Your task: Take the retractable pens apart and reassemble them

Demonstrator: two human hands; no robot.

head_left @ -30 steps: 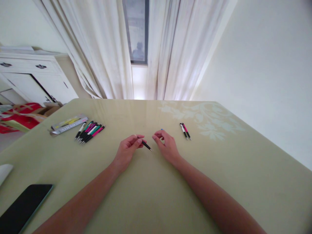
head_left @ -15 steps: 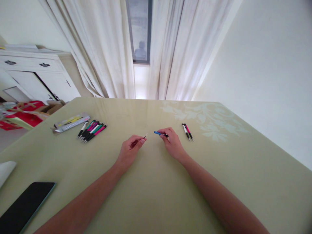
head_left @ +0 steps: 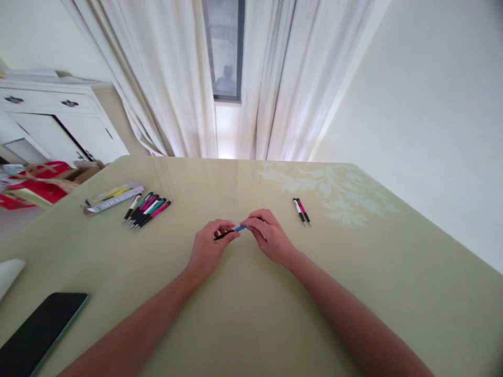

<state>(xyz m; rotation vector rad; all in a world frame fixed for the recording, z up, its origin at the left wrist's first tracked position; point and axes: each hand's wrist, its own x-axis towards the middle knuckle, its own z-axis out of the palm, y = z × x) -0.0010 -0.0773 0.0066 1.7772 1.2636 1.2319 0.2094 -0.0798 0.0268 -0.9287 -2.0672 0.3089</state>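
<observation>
A blue and black pen point(head_left: 240, 228) spans the gap between my two hands above the table. My left hand point(head_left: 210, 243) is closed in a pinch around its black part, with the black end poking out toward the palm. The fingers of my right hand point(head_left: 271, 235) are closed on the other end and cover it. To the right of that hand lie a white and black pen point(head_left: 299, 211) and a pink and black pen point(head_left: 304, 212), side by side. Further left, several pens point(head_left: 147, 211) in white, green, purple and pink lie bunched together.
An opened pen box point(head_left: 113, 198) lies beside the bunch at the table's left. A dark phone point(head_left: 43, 332) rests near the front left, with a white item point(head_left: 10, 275) behind it. The table point(head_left: 251, 314) reaches toward curtains and a right-hand wall.
My hands have come together. The thin dark piece with a pale tip in my left fingers no longer shows; that hand now grips the black part of the pen. The blue barrel has moved left.
</observation>
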